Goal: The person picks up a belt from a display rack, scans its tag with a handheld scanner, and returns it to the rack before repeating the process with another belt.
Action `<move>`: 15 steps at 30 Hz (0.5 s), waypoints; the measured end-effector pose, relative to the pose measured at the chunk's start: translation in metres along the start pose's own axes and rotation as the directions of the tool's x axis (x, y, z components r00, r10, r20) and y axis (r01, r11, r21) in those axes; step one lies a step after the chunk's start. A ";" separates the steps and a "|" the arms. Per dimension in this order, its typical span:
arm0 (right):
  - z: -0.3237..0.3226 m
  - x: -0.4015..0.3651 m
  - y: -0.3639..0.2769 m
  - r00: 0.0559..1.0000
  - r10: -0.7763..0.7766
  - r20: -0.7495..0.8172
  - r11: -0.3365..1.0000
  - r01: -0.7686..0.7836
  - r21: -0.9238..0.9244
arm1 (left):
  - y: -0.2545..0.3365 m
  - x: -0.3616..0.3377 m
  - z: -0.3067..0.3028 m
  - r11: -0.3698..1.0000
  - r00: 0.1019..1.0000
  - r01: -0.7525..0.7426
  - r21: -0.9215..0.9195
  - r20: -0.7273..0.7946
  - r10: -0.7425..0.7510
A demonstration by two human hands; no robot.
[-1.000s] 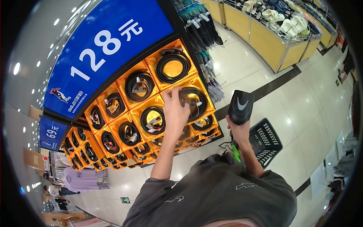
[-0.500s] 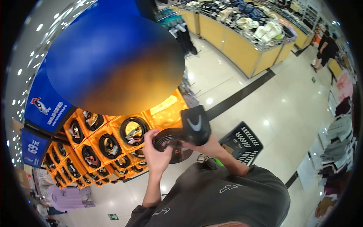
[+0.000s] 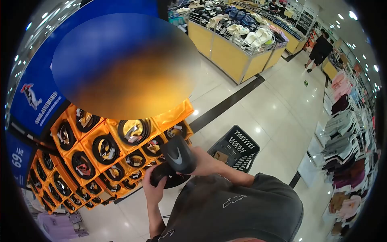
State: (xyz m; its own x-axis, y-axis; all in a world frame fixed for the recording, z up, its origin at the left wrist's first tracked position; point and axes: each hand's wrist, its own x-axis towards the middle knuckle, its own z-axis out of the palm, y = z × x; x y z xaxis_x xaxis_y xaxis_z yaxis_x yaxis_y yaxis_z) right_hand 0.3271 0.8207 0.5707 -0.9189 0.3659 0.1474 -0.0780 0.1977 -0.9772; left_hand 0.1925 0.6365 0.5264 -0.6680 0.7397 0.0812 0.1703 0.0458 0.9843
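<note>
My left hand (image 3: 153,187) holds the edge of a coiled black belt (image 3: 177,181) in front of my dark shirt. A black scanner-like device (image 3: 178,155) with a grey curved mark is in my right hand (image 3: 204,162), just above the coil and overlapping it. The device hides some of my right fingers. Beyond my hands, a slanted display of orange-lined compartments (image 3: 96,135) holds several coiled belts, such as one belt (image 3: 105,149) with a shiny buckle.
A black basket (image 3: 243,142) containing a brown item stands on the floor to the right. Farther off are a yellow-panelled bin (image 3: 223,48) of shoes, a person in black (image 3: 321,49) and stacked clothes (image 3: 342,137). Blue signs (image 3: 34,90) rise at left; a blurred oval covers part.
The view has shifted. In it, both hands, the coil and the device sit lower and further left. The device overlaps the coil more, and the coil appears more tilted.
</note>
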 end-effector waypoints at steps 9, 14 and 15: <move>0.098 -0.025 -0.004 0.988 0.118 0.096 0.935 -0.078 -0.346 | -0.027 -0.062 -0.060 0.982 0.996 0.086 0.168 -0.038 -0.081; 0.128 -0.037 -0.018 0.994 0.071 0.079 0.954 -0.044 -0.296 | -0.041 -0.086 -0.086 0.960 0.994 -0.008 0.279 0.106 -0.022; 0.131 -0.040 -0.020 0.994 0.084 0.075 0.948 -0.057 -0.314 | -0.040 -0.089 -0.090 0.951 0.989 -0.009 0.310 0.145 -0.038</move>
State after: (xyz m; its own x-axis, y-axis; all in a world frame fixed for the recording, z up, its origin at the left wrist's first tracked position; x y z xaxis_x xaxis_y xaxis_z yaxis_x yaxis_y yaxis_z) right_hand 0.3146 0.6828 0.5647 -0.9486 0.3120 0.0524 0.0997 0.4522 -0.8863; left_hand 0.1802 0.5086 0.4941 -0.5620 0.8269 0.0199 0.3925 0.2454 0.8864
